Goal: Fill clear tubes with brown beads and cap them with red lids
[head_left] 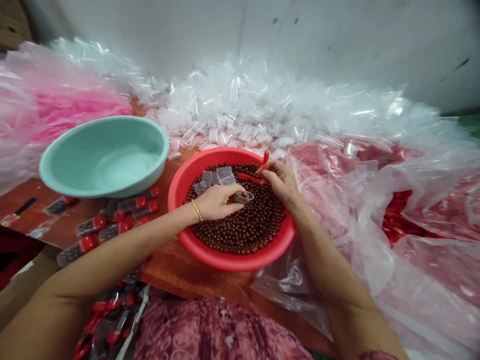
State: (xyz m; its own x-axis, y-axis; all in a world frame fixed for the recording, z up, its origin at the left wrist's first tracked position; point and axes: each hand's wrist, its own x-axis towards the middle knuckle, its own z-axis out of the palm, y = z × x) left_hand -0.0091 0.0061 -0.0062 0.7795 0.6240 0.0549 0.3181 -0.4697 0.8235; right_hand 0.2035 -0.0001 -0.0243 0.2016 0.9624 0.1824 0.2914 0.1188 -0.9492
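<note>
A red basin point(210, 250) full of small brown balls point(247, 225) sits in front of me. My left hand point(215, 202), with a gold bangle on the wrist, is closed around a small clear plastic tube point(243, 197) held over the balls. My right hand point(279, 180) pinches a red cap point(264, 159) at the basin's far edge, with another red piece point(247, 177) just beside its fingers. Several empty clear tubes point(215, 177) lie on the balls at the back of the basin.
An empty teal basin point(105, 155) stands at the left. Filled tubes with red caps point(112, 222) lie on the wooden table between the basins and near my lap. A heap of clear tubes point(243, 110) lies behind; plastic bags of red caps point(397, 210) lie at the right, a pink bag point(56, 110) at the left.
</note>
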